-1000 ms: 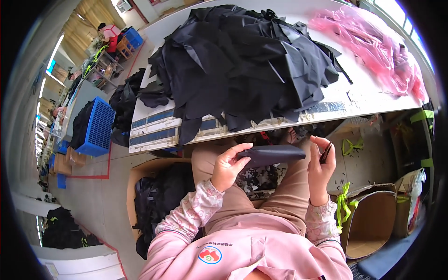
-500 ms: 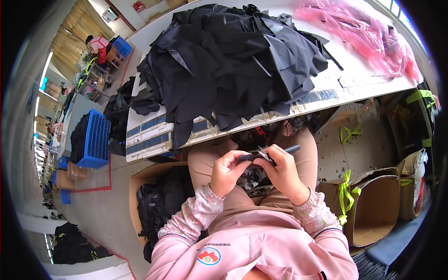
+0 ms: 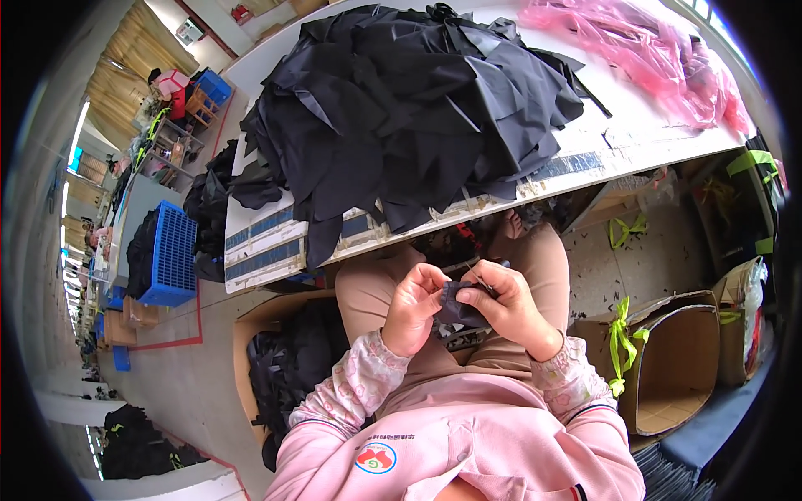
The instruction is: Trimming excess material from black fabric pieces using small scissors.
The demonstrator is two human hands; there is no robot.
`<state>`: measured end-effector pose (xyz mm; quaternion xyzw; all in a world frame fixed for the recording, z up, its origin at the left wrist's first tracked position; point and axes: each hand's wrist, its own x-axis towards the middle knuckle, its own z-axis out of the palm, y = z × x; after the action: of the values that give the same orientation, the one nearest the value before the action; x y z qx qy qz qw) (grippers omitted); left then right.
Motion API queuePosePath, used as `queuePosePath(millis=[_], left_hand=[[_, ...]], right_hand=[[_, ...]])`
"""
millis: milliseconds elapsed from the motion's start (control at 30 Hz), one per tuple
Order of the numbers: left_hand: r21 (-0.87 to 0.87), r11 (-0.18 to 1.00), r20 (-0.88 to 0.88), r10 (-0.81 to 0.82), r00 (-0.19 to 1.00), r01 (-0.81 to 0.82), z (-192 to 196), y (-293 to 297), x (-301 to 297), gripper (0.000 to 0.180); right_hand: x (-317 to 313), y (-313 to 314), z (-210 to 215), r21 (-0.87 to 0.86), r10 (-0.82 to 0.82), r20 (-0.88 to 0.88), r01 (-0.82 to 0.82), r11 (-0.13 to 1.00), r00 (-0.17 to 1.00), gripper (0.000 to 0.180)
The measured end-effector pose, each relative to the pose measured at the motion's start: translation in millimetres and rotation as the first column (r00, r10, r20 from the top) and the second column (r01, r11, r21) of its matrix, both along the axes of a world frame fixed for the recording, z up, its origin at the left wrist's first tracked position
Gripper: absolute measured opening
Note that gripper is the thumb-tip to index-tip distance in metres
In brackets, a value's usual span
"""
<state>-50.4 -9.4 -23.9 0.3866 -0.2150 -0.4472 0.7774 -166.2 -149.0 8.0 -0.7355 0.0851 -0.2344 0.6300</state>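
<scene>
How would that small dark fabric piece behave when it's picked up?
Probably floppy: the fabric piece bunches between both hands. Likely light, since fingertips alone pinch it. Unlikely to roll or break.

Long white table (image 3: 601, 154), edge taped in blue and chipped, running from upper left to right. On it: big heap of black fabric (image 3: 409, 108), some pieces drooping over the near edge; pile of pink plastic bags (image 3: 652, 50) at the far right end. Grey floor (image 3: 175, 376) below, marked with red lines. On the floor: cardboard box (image 3: 276, 367) of black scraps at left under the table, open cardboard box (image 3: 677, 359) with green straps at right, blue crate (image 3: 171, 255) further left, small scraps scattered about.
</scene>
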Motion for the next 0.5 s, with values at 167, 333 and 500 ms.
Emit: queuePosePath(millis=[167, 333, 500], left_hand=[[0.166, 0.983, 0.076, -0.091, 0.993, 0.077, 16, 8, 3, 0.025], [0.242, 0.970, 0.355, -0.117, 0.927, 0.030, 28, 7, 0, 0.022], [0.261, 0.965, 0.554, -0.150, 0.819, 0.001, 22, 10, 6, 0.015]], right_hand=[[-4, -4, -3, -0.025, -0.055, -0.070, 0.054, 0.998, 0.996, 0.018], [-3, -3, -2, -0.023, -0.094, -0.104, 0.092, 0.996, 0.990, 0.020], [-4, -4, -1, 0.027, -0.032, -0.146, 0.037, 0.999, 0.989, 0.018]])
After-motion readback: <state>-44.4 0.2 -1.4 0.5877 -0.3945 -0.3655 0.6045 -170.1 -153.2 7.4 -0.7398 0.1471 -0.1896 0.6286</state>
